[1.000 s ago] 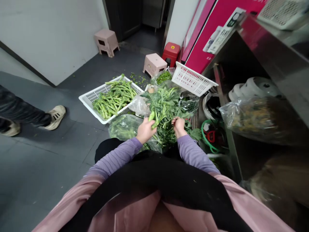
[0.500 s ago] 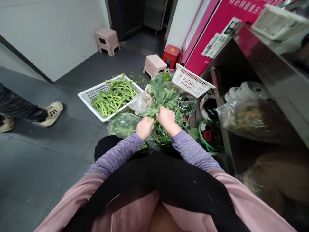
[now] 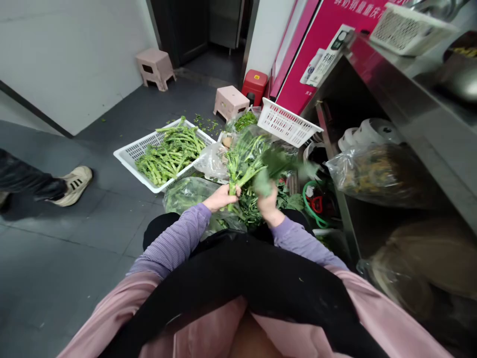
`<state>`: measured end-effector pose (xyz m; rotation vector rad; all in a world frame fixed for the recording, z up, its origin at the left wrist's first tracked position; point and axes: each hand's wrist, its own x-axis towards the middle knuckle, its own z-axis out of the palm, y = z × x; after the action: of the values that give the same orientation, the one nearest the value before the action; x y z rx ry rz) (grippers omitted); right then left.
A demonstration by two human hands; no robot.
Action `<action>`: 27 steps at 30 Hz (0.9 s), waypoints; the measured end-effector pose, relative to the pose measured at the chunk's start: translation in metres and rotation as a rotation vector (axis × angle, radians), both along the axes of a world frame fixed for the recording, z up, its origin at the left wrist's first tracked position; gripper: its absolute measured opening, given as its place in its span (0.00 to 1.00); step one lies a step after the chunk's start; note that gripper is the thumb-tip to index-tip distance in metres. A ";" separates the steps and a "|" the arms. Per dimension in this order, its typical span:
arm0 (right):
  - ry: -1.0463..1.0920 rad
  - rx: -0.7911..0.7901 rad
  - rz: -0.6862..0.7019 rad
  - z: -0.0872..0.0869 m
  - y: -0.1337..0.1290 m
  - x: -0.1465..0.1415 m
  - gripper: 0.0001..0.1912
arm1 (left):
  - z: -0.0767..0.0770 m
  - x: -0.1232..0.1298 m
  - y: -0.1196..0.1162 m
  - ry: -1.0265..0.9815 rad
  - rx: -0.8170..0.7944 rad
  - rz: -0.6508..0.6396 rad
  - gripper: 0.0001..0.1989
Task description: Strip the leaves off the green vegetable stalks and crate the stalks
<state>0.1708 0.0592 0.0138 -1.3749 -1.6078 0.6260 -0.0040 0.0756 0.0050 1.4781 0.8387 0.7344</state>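
My left hand (image 3: pixel 220 198) is closed round the thick lower end of a green vegetable stalk (image 3: pixel 244 171), whose branching stems point up and away from me. In my right hand (image 3: pixel 269 205), blurred by motion, are large torn leaves (image 3: pixel 279 164) spreading up to the right; its fingers are partly hidden behind them. Below both hands lies a heap of dark green leaves (image 3: pixel 250 206). Left of my left hand is a clear plastic bag (image 3: pixel 186 195) of greens. Beyond it, peeled green stems (image 3: pixel 171 154) fill a white slotted basket (image 3: pixel 133 172).
A white basket (image 3: pixel 288 122) tilts behind the greens, near pink stools (image 3: pixel 231 102) and a red container (image 3: pixel 255 87). On the right stands a metal shelf (image 3: pixel 402 94) with bagged goods, and a green-rimmed basket (image 3: pixel 306 204) sits beside it. Another person's shoe (image 3: pixel 76 186) is at left.
My hands have moved apart, the right one going right with leaves while the left keeps the stalk. The leaves have come away from the stalk. The view has shifted slightly.
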 end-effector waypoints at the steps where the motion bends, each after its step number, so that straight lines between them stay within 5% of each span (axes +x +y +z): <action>1: 0.189 -0.073 -0.130 0.002 0.005 0.009 0.16 | 0.001 -0.001 0.002 -0.055 -0.005 -0.032 0.06; 4: 0.699 -0.291 -0.372 0.009 0.019 0.022 0.15 | 0.006 -0.004 0.004 -0.182 0.019 0.007 0.07; 7: 0.913 -0.347 -0.279 0.017 0.031 0.009 0.16 | 0.013 -0.002 0.001 -0.072 0.133 0.078 0.06; 12: 0.854 -0.276 -0.160 0.025 0.045 -0.024 0.18 | 0.012 0.006 -0.004 0.134 0.272 0.172 0.04; 16: 0.614 -0.166 -0.218 0.014 0.041 -0.041 0.15 | 0.009 0.004 0.005 -0.011 0.013 0.352 0.06; 18: 0.683 -0.224 -0.205 0.008 0.036 -0.048 0.16 | 0.011 -0.001 0.011 -0.084 -0.047 0.420 0.07; 22: 0.956 -0.369 -0.110 0.013 0.040 -0.052 0.21 | 0.016 -0.007 0.011 0.003 0.116 0.340 0.06; 27: 0.865 -0.409 -0.061 0.021 0.058 -0.050 0.20 | 0.012 0.002 -0.003 0.145 0.204 0.347 0.05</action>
<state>0.1208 0.1168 0.0352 -1.1643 -0.7601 1.3407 -0.0018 0.0724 0.0170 1.5993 1.1776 1.0022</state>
